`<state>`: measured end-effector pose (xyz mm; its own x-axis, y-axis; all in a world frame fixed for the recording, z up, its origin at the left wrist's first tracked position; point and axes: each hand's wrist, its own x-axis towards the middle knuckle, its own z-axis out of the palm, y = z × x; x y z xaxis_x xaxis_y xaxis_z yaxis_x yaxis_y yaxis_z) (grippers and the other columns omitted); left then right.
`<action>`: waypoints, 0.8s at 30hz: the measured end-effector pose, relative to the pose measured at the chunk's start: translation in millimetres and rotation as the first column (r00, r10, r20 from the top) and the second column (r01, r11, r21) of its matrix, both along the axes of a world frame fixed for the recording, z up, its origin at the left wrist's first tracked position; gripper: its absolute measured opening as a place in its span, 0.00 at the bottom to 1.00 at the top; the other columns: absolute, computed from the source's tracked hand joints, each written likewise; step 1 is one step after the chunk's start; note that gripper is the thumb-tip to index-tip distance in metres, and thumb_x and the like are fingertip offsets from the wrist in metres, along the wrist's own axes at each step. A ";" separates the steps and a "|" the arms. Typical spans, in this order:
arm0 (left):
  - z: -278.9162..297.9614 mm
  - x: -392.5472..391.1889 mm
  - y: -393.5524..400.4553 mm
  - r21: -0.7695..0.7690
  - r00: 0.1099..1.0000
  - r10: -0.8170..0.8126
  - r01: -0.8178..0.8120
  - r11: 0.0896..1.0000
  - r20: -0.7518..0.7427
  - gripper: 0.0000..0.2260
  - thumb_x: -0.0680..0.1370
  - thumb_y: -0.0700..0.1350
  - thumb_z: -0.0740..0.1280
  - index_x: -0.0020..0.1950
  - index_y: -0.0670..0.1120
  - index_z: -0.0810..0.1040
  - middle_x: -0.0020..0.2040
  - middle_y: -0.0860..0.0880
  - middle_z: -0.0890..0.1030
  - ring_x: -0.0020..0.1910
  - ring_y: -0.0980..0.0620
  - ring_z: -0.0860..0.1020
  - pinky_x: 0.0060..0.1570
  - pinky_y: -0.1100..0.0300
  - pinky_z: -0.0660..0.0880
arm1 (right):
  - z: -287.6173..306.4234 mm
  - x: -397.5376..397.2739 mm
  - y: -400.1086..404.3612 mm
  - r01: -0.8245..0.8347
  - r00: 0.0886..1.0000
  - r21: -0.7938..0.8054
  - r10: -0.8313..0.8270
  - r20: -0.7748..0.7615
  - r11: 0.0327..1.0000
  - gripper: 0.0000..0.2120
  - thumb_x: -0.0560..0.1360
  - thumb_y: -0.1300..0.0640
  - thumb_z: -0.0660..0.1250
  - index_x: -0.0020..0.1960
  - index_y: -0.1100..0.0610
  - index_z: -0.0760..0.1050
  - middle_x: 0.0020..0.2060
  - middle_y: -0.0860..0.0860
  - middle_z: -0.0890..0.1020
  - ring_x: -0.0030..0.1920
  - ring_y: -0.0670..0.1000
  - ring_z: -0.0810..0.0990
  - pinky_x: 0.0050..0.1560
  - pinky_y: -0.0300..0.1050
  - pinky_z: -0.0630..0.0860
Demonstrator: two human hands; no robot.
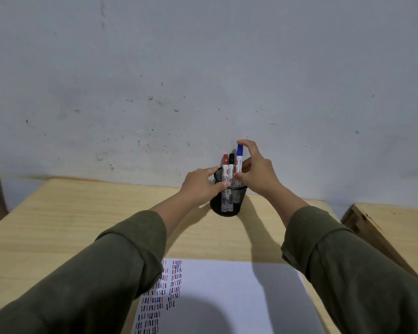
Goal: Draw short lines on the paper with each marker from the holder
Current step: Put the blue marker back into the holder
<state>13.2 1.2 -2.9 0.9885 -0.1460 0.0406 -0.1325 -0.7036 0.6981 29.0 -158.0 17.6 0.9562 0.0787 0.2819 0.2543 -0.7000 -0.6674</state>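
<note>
While the left hand (202,183) steadies the holder (227,201), the right hand (256,171) pinches the blue marker (239,154).

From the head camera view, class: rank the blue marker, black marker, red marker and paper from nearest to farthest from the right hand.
1. Blue marker, pinched in the right hand.
2. Black marker, middle of the holder.
3. Red marker, left of it.
4. Paper, at the near table edge.

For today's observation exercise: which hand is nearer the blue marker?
Right. The right hand pinches the blue marker by its cap; the left hand steadies the mesh holder.
</note>
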 end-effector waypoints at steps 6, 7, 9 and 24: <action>1.5 -0.3 -1.6 -0.010 1.000 0.007 -0.007 1.000 0.012 0.26 0.74 0.55 0.67 0.71 0.53 0.69 0.70 0.47 0.73 0.70 0.46 0.69 0.65 0.53 0.68 | -6.5 5.2 -2.1 0.005 1.000 -0.090 -0.003 0.018 0.996 0.36 0.66 0.67 0.73 0.69 0.50 0.63 0.42 0.53 0.78 0.40 0.52 0.79 0.33 0.33 0.71; 2.5 -0.7 -1.6 -0.007 1.000 0.006 -0.006 1.000 0.015 0.25 0.75 0.55 0.67 0.71 0.53 0.69 0.70 0.47 0.73 0.70 0.46 0.69 0.64 0.53 0.68 | -7.2 6.6 -3.0 0.012 1.000 -0.112 -0.010 0.016 0.994 0.35 0.67 0.67 0.73 0.68 0.51 0.65 0.43 0.54 0.78 0.41 0.52 0.79 0.33 0.33 0.70; 4.0 -1.7 -1.8 -0.013 1.000 0.003 -0.003 1.000 0.015 0.25 0.75 0.54 0.67 0.71 0.52 0.69 0.70 0.47 0.74 0.69 0.46 0.69 0.63 0.53 0.68 | -8.9 10.2 -4.8 0.037 0.999 -0.149 -0.034 0.020 0.988 0.32 0.67 0.67 0.73 0.67 0.53 0.68 0.45 0.56 0.79 0.41 0.52 0.78 0.34 0.31 0.68; 5.2 -0.2 -1.4 -0.014 1.000 0.009 -0.009 1.000 0.007 0.25 0.74 0.55 0.68 0.70 0.53 0.70 0.70 0.48 0.73 0.70 0.46 0.69 0.65 0.53 0.68 | -11.3 15.0 -6.5 0.061 0.994 -0.281 -0.033 0.103 0.958 0.26 0.73 0.59 0.68 0.70 0.50 0.68 0.57 0.57 0.70 0.52 0.54 0.73 0.49 0.43 0.70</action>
<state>13.0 -0.3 2.3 0.9894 -0.1362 0.0496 -0.1311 -0.6950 0.7070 44.0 -164.5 6.3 0.9301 0.1241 0.3457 0.2697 -0.8697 -0.4135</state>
